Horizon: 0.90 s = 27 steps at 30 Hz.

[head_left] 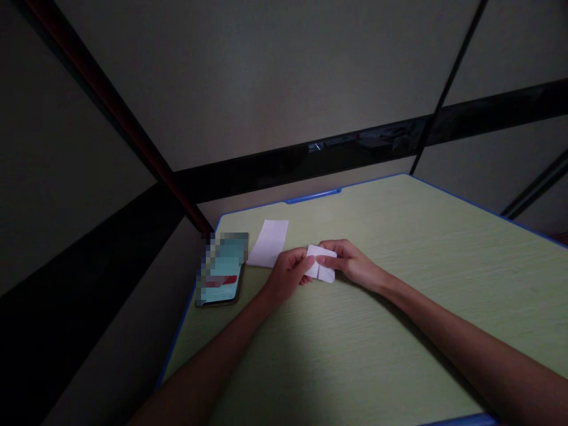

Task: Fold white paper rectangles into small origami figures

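Head view: fingers of the left hand [288, 275] and right hand [352, 262] pinch opposite sides of a small folded paper [326, 274], thumbs on its creased upper face, other fingers partly hidden. The paper is above the pale surface [412, 248]; contact with it cannot be told. Just beyond the left hand lies a white sheet [269, 241]; beside that, a phone [229, 266], screen lit and partly pixelated. At the far edge sits a blue strip [313, 196], possibly a shallow tray, contents indiscernible. Behind runs a glossy black band [266, 173].
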Available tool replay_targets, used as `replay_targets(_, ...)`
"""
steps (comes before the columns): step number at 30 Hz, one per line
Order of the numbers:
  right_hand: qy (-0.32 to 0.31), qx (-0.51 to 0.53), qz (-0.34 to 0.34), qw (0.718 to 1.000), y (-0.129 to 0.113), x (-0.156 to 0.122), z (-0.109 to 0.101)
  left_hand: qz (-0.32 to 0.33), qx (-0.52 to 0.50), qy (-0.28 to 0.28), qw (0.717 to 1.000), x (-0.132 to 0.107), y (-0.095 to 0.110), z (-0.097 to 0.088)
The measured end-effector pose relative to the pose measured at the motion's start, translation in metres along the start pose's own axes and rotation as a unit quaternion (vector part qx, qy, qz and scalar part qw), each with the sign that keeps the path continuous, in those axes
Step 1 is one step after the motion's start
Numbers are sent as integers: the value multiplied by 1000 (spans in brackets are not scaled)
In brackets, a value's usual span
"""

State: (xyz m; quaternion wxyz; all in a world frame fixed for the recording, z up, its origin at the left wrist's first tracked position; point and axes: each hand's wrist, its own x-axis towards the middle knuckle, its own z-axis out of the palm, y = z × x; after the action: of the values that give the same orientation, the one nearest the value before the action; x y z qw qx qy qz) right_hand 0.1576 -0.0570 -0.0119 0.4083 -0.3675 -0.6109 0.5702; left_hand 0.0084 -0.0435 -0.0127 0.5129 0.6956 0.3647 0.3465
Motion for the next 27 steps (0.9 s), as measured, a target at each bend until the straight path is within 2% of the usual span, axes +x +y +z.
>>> replay_targets(7, 11, -22, 8, 1000, -5, -1, 2, -9, 9, 30, 999, -1, 1, 0)
replay_targets(13, -53, -6, -25, 998, -6, -2, 3, 0, -24, 40, 999, 1, -1, 3)
replay_targets(19, 28, 20, -9, 999, -7, -2, 3, 2, -15, 28, 999, 3, -1, 3)
replay_targets(23, 78, 38, 11, 996, -4, 0, 1, -16, -8, -4, 1000, 5, -4, 3)
replay_targets(27, 101, 34, 13, 994, -3, 1, -1, -29, -22, -5, 999, 6, -5, 3)
